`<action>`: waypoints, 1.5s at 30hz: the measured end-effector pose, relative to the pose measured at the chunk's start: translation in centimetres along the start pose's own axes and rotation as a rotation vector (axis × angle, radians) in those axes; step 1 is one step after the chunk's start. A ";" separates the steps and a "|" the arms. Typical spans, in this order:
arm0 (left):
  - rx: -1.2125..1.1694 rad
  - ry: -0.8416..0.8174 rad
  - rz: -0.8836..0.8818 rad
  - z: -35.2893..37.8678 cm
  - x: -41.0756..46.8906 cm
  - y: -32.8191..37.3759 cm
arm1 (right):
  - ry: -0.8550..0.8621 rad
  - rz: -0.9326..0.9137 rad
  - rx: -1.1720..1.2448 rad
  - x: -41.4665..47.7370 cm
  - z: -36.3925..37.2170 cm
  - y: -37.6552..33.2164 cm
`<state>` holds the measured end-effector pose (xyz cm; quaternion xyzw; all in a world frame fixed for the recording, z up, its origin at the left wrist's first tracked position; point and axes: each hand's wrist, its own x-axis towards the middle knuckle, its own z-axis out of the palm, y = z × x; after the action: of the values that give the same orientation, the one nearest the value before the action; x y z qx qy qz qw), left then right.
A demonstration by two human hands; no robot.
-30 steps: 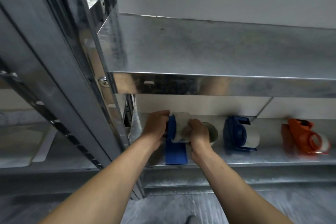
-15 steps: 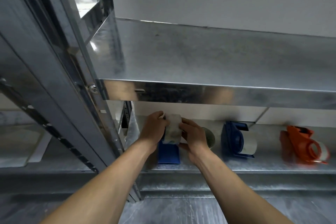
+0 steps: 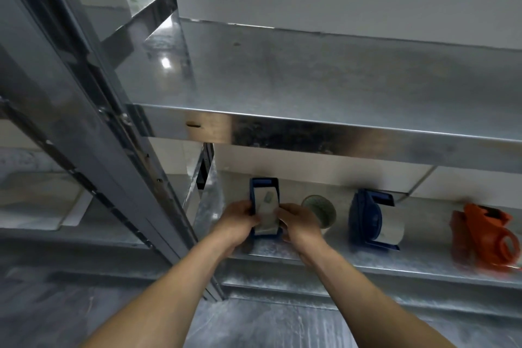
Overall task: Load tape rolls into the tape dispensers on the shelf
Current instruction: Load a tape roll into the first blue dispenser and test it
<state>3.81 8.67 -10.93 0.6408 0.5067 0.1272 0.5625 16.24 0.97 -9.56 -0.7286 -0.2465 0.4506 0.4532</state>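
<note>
1. The tape roll [image 3: 267, 207] sat inside the blue dispenser [image 3: 264, 182], pale and slightly glossy with a small grey mark on its face. It lay right between our two hands.
2. A second earlier we had held the roll up against the dispenser, with the blue handle hanging towards us below the grip. Now the dispenser lay flat on the lower shelf [image 3: 367, 261], and its blue body reached away from the grip towards the back wall. We judged this roll as good as seated and only the settling left to do.
3. Our left hand [image 3: 240, 219] gripped the dispenser's left side with curled fingers, the tips lapping onto the tape. Our right hand [image 3: 296, 223] did the same from the right, so the grip was closed snugly on both flanks.
4. Just right of the grip lay a spare roll [image 3: 319, 210], a hollow ring with a pale core. It looked not yet loaded.
5. Further right stood a second blue dispenser [image 3: 367, 220] of hard, smooth plastic, already carrying a wide white roll.
6. Well beyond that sat an orange dispenser [image 3: 485, 237], blurred. We could not tell whether its ring held tape.
7. The shelf under the grip was dull, speckled galvanised steel. The upper shelf [image 3: 310, 79] above it had a bright folded lip, and a grey steel post [image 3: 113, 150] rose to the left.
</note>
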 end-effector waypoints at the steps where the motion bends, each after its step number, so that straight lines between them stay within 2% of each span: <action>1: 0.027 0.014 0.000 0.1 -0.1 0.1 | 0.014 -0.024 -0.041 0.1 0.0 0.2; 4: 0.065 0.077 -0.038 0.4 -0.4 0.8 | 0.084 -0.042 -0.136 0.1 0.6 0.1; 7: 0.017 0.100 -0.103 0.8 -0.5 1.4 | 0.115 0.047 -0.095 0.6 1.2 0.1; 10: -0.054 0.114 -0.154 0.9 -0.5 1.4 | 0.017 0.152 -0.017 0.7 0.8 0.1; 12: -0.185 0.082 -0.179 0.7 -0.5 1.1 | -0.054 0.120 0.004 0.8 0.3 0.5; 14: -0.247 0.058 -0.146 0.6 -0.6 1.0 | -0.044 0.067 0.015 1.1 0.4 1.0; 17: -0.167 0.086 -0.108 0.8 -0.7 1.2 | 0.064 0.043 -0.018 1.4 1.5 1.0; 20: -0.059 0.142 -0.096 1.1 -0.7 1.4 | 0.108 0.120 -0.022 1.9 2.0 0.8; 23: -0.038 0.173 -0.129 0.9 -0.5 1.7 | 0.041 0.218 0.083 1.4 2.0 0.4; 26: -0.151 0.160 -0.165 0.5 -0.3 2.0 | -0.008 0.183 0.136 1.2 1.7 0.4; 28: -0.283 0.088 -0.197 0.4 -0.6 2.3 | 0.026 0.151 0.130 1.3 1.5 0.1; 30: -0.250 0.033 -0.186 0.6 -0.8 2.2 | 0.052 0.156 0.134 1.5 1.6 -0.2; 34: -0.207 0.027 -0.186 0.6 -0.8 2.9 | 0.061 0.242 0.205 1.8 1.9 -0.5; 37: -0.215 0.066 -0.175 0.1 -0.7 3.2 | 0.086 0.249 0.246 1.5 2.1 -0.1; 41: -0.347 0.115 -0.207 -0.4 -0.5 2.7 | 0.200 0.134 0.195 1.2 2.2 1.0; 45: -0.541 0.191 -0.240 -1.0 -0.4 2.5 | 0.269 0.155 0.241 0.8 2.0 1.0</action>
<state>4.18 9.26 -8.30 0.3887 0.5773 0.2498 0.6733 14.84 2.01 -11.14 -0.7397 -0.0710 0.4088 0.5298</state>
